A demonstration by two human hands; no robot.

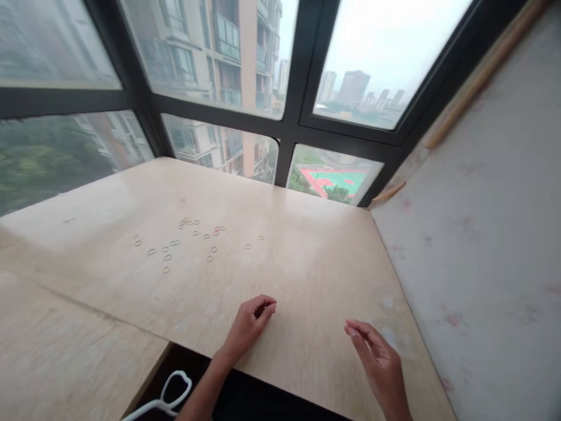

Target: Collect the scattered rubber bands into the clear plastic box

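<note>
My left hand (250, 323) rests low over the pale tabletop, thumb and fingertips brought together in a pinch. Apart from it on the right, my right hand (377, 354) is raised in a similar pinch. Anything between the fingertips of either hand is too small to make out. Farther out, left of centre, several thin small rings (168, 257) that look like rubber bands lie scattered flat. Some appear greenish, and a reddish ring (217, 229) sits among a few that overlap. Two rings, the nearer one pale (248, 246), lie closest to my left hand's far side.
The stone-patterned tabletop (307, 263) runs to dark-framed windows (289, 128). A papered wall (473, 234) bounds the right side. At the front edge, a white cable (177, 374) loops over a dark gap. A small thin mark (70, 220) shows at far left.
</note>
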